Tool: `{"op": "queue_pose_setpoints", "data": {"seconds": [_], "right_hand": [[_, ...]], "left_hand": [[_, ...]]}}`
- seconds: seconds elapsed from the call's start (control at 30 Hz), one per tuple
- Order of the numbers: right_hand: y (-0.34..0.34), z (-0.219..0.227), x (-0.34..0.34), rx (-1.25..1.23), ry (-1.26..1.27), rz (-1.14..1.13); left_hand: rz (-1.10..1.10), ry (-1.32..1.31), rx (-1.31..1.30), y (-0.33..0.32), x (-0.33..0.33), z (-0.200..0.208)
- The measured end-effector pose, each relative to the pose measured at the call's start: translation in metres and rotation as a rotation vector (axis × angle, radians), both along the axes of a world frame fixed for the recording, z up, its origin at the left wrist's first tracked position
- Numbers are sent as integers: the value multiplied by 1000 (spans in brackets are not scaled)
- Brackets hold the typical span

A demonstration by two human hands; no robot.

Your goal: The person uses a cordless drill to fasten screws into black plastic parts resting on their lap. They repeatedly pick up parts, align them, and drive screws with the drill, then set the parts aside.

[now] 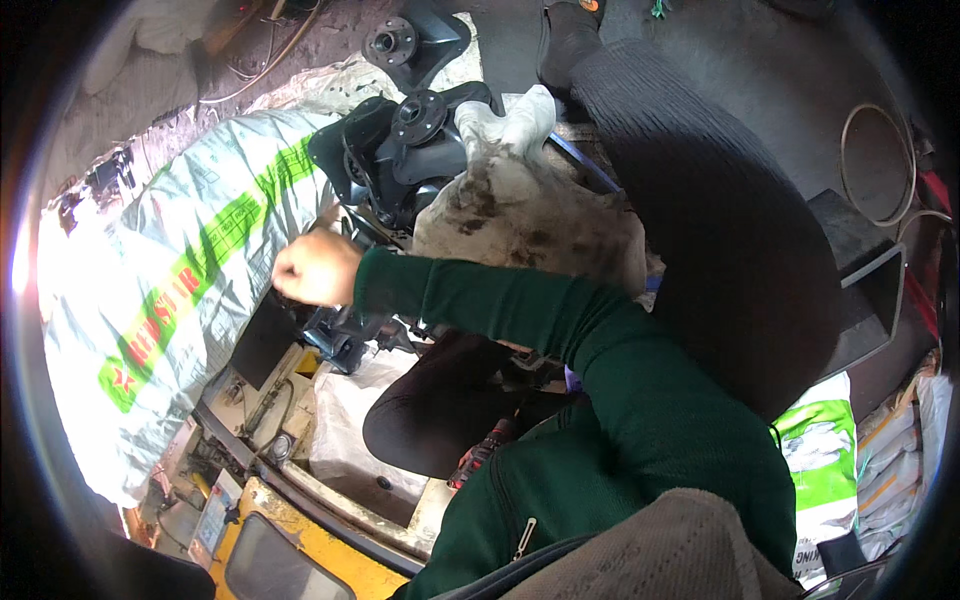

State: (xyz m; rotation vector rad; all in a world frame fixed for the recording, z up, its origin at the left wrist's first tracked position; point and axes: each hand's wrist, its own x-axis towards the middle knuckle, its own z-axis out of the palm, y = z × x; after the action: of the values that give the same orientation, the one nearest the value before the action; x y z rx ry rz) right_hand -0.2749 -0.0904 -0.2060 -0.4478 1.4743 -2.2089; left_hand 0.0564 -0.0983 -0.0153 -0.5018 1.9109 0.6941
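- Holding my right hand [315,268] out, blurred and curled; I cannot tell whether it grips anything.
- White-and-green sack [190,240] just beside it, leftward.
- Dark machine parts [420,118] near my hand, beside a stained cloth [545,225].

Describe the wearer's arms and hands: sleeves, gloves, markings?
The right arm wears a long, plain dark green sleeve that reaches the wrist, with no markings visible. The right hand is bare, without a glove; blur hides finer detail. The left hand and its sleeve can't be made out.
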Motion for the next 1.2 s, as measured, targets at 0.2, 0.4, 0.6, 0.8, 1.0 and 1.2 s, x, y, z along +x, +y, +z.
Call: {"op": "queue_pose_setpoints", "data": {"seconds": [0.2,0.4,0.6,0.8,1.0,1.2], "right_hand": [[19,28,5,-226,70,20],[38,45,0,-205,77,-113],[44,94,27,-267,266,-71],[79,164,77,-371,279,236],[86,162,101,-368,224,224],[89,162,113,-426,236,302]], "left_hand": [[32,-60,9,4,-25,-1],[-62,-165,160,-18,-60,2],[1117,274,337,-31,-213,-74],[-236,400,81,-13,-298,-231],[69,467,355,11,-260,-232],[343,362,376,-51,-175,-203]]}}
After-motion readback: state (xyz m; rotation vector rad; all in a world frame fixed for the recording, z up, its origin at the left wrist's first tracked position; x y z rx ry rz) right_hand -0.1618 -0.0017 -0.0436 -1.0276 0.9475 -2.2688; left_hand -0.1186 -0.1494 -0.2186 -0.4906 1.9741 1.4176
